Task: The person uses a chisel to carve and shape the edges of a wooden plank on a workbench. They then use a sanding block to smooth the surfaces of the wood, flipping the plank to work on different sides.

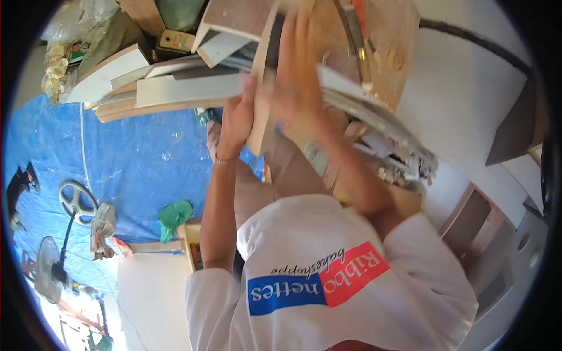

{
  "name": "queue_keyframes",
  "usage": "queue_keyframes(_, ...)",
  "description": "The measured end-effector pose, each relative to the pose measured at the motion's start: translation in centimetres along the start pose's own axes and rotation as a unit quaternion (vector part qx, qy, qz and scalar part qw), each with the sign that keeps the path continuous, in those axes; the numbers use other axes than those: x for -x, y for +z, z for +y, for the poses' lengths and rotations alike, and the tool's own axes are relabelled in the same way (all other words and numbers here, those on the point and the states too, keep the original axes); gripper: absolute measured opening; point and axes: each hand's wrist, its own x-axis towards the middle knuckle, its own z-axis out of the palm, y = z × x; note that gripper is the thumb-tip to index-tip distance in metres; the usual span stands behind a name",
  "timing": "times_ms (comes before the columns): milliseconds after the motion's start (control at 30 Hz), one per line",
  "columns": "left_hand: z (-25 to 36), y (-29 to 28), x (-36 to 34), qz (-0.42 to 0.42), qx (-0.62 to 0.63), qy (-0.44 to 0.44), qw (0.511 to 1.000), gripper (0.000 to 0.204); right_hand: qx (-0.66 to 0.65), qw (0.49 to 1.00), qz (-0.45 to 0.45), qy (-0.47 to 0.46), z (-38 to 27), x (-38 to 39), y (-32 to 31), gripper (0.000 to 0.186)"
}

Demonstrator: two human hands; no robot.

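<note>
My left hand [239,120] is closed round the near left edge of a long, narrow wooden board [258,133], its thumb pointing up along the side. The board is pale and tilted, running away from me above my legs. A dark strip [274,44] lies along the board's far part. Over that part is my right hand [297,73], smeared by motion, its fingers stretched out and laid flat beside the dark strip. Whether anything is under the right palm is hidden.
White and wooden boards [187,90] are stacked at the far left. A worn wooden worktop [386,64] at the far right bears a long dark tool [358,50]. Blue tarpaulin [158,152] covers the left floor, with a green bag [175,217] and a fan [51,269]. Scraps [392,158] lie right.
</note>
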Motion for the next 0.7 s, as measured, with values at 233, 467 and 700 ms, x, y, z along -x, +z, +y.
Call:
queue_keyframes(233,-0.1,0.4,0.6,-0.004,-0.004,-0.013,1.000,0.082,-0.020,0.999,-0.036,0.017,-0.8,2.4,-0.5,0.120)
queue_keyframes(467,1.7,0.8,0.7,0.026,-0.056,-0.046,0.997,0.079,-0.001,1.000,-0.015,0.008,-0.7,2.8,-0.1,0.130)
queue_keyframes(700,3.2,-0.5,1.1,-0.012,-0.045,-0.101,0.994,0.080,-0.068,0.996,-0.051,0.016,-2.2,5.3,-1.0,0.128)
